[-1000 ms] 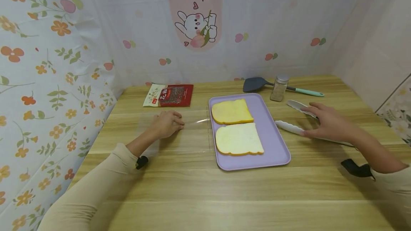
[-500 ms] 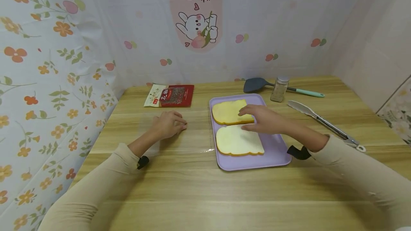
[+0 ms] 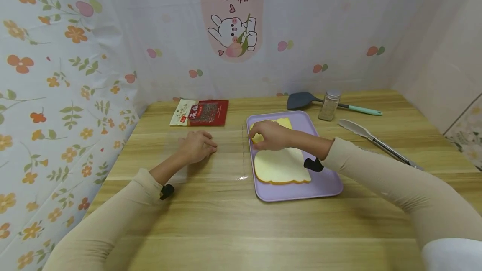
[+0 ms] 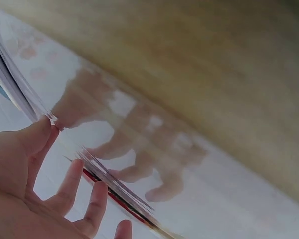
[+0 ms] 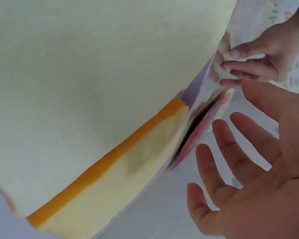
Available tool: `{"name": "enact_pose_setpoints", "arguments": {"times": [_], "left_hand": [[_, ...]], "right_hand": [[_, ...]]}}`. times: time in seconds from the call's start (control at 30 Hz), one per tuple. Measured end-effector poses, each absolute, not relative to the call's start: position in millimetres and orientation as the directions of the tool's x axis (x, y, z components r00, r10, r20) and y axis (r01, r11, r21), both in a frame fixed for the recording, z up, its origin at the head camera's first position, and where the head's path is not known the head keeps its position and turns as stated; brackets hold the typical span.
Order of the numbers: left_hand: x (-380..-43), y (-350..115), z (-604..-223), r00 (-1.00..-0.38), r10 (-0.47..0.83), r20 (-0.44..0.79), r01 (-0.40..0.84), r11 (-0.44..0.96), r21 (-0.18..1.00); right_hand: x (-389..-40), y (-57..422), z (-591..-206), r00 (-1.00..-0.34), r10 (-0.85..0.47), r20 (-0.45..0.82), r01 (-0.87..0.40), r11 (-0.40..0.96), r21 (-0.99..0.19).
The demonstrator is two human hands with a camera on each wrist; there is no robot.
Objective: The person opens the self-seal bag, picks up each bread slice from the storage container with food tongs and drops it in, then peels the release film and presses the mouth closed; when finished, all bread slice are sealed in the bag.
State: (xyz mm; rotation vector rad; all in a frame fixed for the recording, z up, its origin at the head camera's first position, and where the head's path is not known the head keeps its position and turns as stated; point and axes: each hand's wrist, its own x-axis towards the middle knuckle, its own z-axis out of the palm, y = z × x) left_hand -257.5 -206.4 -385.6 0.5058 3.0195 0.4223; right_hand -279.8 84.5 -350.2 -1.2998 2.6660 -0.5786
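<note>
Two pale, orange-crusted bread slices (image 3: 282, 168) lie on a rectangular lilac tray (image 3: 324, 185); the right hand (image 3: 272, 135), fingers apart, hovers over the farther; the left hand (image 3: 197, 147), fingers parted, touches a clear flat sheet (image 3: 230, 161).

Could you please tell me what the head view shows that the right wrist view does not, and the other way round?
Only the head view shows the tongs, the spatula and the clear jar.

Only the right wrist view shows the palm side of the right hand; the head view shows its back.

Both share the two bread slices, the lilac tray, the left hand and the red packet.
</note>
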Motion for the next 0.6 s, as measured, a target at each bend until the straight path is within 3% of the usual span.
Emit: {"name": "enact_pose_setpoints", "arguments": {"times": [0.23,0.6], "left_hand": [[-258,-206,-386,-0.949,0.316,0.007,0.305,0.909,0.285],[-260,-205,-390,-0.952,0.306,0.026,0.300,0.910,0.284]], "right_hand": [[-288,57,-362,-0.689,-0.723,-0.048,-0.678,0.667,-0.310],[-285,45,-376,-0.725,-0.681,-0.101,-0.639,0.720,-0.270]]}}
